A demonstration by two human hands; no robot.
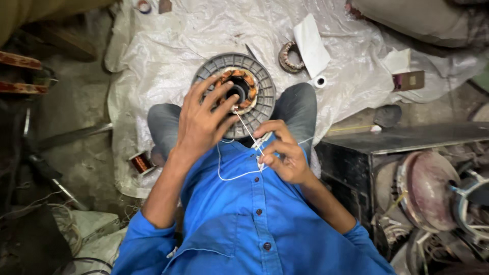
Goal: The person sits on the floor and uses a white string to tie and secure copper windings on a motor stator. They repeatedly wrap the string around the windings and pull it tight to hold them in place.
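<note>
A round grey motor housing [263, 76] with a ring of copper windings [249, 84] at its centre rests between my knees. My left hand [204, 119] lies spread over the near left of the windings, fingers touching them. My right hand [282, 153] is closed on a white cord [245, 127] that runs taut from the windings to my fingers, then loops slack across my blue shirt [244, 214]. A small pale tool or needle seems pinched with the cord, though I cannot tell exactly.
A white plastic sheet [168, 46] covers the floor. On it lie a second wound stator ring [289, 56], a folded paper [310, 43] and a tape roll [320, 81]. A copper wire spool [140, 163] sits at left. A black metal box [367, 153] and motor parts [428, 188] crowd the right.
</note>
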